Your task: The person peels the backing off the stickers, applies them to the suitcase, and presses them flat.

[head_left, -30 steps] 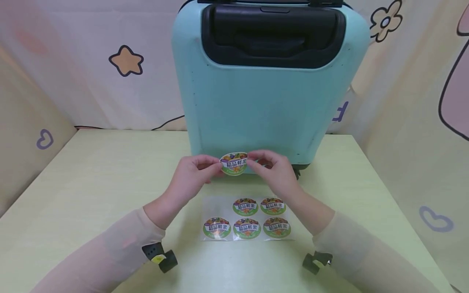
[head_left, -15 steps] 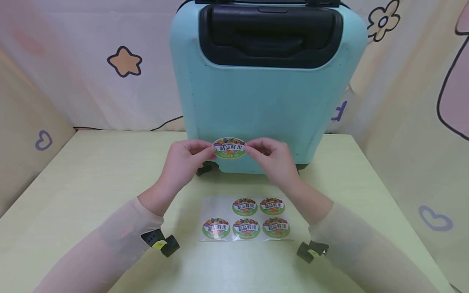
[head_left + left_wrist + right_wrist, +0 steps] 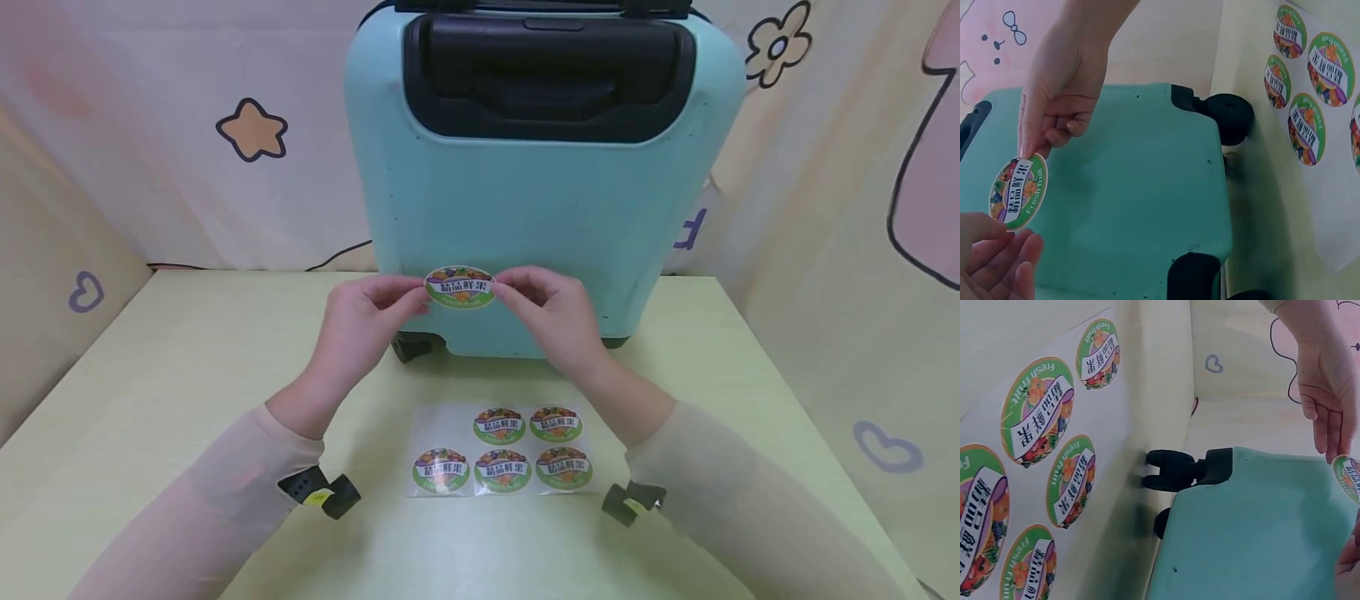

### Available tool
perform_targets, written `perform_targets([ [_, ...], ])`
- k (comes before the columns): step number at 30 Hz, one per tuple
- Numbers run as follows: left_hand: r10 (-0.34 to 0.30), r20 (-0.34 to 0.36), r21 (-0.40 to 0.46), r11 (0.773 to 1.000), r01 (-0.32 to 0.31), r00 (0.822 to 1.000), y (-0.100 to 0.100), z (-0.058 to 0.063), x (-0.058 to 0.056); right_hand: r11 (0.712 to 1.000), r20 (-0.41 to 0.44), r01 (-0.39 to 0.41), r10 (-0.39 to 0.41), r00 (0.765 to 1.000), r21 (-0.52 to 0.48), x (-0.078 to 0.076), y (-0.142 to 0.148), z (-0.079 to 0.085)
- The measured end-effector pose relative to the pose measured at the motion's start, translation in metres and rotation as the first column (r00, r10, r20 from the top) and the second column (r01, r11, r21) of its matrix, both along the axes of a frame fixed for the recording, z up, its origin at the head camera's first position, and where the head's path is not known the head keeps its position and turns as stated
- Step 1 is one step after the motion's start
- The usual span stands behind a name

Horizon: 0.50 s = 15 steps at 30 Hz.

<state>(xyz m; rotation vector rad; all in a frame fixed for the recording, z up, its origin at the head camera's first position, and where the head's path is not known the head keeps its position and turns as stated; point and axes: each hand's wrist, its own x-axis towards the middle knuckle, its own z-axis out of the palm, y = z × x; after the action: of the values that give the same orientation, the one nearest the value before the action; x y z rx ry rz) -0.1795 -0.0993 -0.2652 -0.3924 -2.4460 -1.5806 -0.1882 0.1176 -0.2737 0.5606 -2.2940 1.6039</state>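
As both hands share one item, entries begin with the left hand (image 3: pixel 348 329): thumb and fingers pinching the left edge of a loose sticker (image 3: pixel 459 287); black wrist camera (image 3: pixel 318 490) strapped over the sleeve. Next, the sticker itself: oval, fruit-printed, face toward the person, roughly level, raised above the bench (image 3: pixel 187 375) and in front of the lower shell of a suitcase (image 3: pixel 517 208). It looks apart from the shell; contact cannot be told for certain. Nearer the person, flat on the bench: one pale backing sheet (image 3: pixel 438 423), carrying five oval stickers (image 3: pixel 502 471), two in the far row, three in the near; far-left place bare. Behind: the suitcase, light blue, standing on the bench, black handle recess (image 3: pixel 551 79) at top. Rightmost, the right hand (image 3: pixel 551 325): thumb and fingers pinching the loose sticker's right edge.

Step in hand, by judgement: positioning a peeled sticker before the shell. Next move, by judgement, calls for a level approach, both edges held evenly, lest the thin piece curl.
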Motion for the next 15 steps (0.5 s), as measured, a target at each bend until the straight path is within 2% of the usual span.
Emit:
perform_targets([
  [2,0.035,-0.044,-0.005,0.999,-0.035,0.998,-0.003,0.002,0.001,1.000,-0.022,-0.007,0.007,1.000,-0.003,0.000,-0.003,0.003],
  [5,0.097,-0.122,0.053,0.994,-0.091,0.988,-0.008,0.004,0.000,0.999,-0.040,-0.018,0.017,0.999,-0.037,-0.002,-0.007,0.009],
  [8,0.162,-0.220,0.168,0.978,-0.126,0.962,-0.012,0.004,-0.003,0.997,-0.061,-0.015,0.010,0.998,-0.073,-0.004,-0.009,0.016],
  [11,0.221,-0.290,0.273,0.952,-0.141,0.931,-0.015,0.004,-0.007,0.996,-0.081,-0.004,-0.003,0.997,-0.088,-0.006,-0.009,0.023],
  [15,0.250,-0.350,0.339,0.932,-0.127,0.903,-0.016,0.004,-0.014,0.996,-0.081,0.007,-0.015,0.997,-0.091,-0.009,-0.012,0.031],
])
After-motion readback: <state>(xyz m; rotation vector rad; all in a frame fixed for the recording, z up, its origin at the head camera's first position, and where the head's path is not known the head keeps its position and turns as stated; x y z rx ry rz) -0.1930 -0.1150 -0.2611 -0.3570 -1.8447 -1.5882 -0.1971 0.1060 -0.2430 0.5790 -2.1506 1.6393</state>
